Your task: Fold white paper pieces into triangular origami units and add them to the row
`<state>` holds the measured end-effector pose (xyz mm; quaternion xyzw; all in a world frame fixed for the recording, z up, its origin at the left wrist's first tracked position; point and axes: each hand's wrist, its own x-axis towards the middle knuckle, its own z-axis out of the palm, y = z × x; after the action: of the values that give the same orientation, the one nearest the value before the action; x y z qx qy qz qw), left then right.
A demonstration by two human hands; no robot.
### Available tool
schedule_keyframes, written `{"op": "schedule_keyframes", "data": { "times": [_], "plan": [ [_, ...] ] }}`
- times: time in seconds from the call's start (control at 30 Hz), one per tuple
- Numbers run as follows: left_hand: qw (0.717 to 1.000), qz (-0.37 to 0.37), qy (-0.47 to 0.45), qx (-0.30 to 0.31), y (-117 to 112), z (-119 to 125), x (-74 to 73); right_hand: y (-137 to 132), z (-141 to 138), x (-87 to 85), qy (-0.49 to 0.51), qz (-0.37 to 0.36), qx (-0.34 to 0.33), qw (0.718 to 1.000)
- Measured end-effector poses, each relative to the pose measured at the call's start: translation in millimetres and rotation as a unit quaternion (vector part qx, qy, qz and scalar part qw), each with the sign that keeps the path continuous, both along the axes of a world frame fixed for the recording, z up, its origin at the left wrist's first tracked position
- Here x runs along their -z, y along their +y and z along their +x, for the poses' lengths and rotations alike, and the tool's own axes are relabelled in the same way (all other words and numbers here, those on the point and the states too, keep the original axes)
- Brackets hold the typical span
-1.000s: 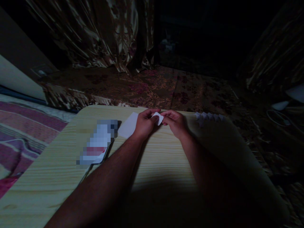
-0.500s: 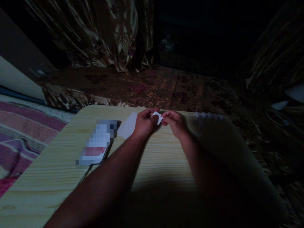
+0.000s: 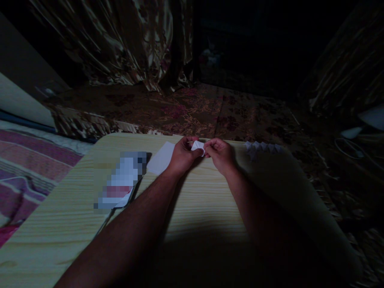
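Between my two hands is a small folded piece of white paper (image 3: 197,146), held just above the far part of the wooden table. My left hand (image 3: 183,155) grips it from the left, thumb laid over its front. The fingertips of my right hand (image 3: 220,155) pinch its right edge. Partly behind my left hand, flat white paper sheets (image 3: 161,157) lie on the table. Off to the right, near the far edge, stands a row of several small folded white paper pieces (image 3: 264,147).
A pale wooden table (image 3: 192,212) lies under my arms. On its left is a phone-like object (image 3: 121,180), blurred by pixelation, with a cable. Beyond stand a patterned cloth-covered ledge (image 3: 180,112) and curtains (image 3: 144,44). A striped bedcover (image 3: 33,164) is at left.
My left thumb has shifted slightly to the right and down across the folded paper, and a crease line shows on it. Both hands keep their hold; the view has moved a little.
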<state>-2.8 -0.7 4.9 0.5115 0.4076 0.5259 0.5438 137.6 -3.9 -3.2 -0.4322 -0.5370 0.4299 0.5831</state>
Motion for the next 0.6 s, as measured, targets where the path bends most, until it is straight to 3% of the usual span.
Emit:
{"op": "schedule_keyframes", "data": {
  "times": [0.2,0.6],
  "plan": [
    [0.994,0.021,0.104,0.011,1.5,-2.7,2.2,-1.4,0.2,-1.9,-0.009,-0.004,-0.001,1.0],
    [0.994,0.02,0.104,-0.02,-3.9,-0.4,-3.0,-1.5,-0.9,1.4,-0.029,-0.002,0.026,0.999]
  ]
}}
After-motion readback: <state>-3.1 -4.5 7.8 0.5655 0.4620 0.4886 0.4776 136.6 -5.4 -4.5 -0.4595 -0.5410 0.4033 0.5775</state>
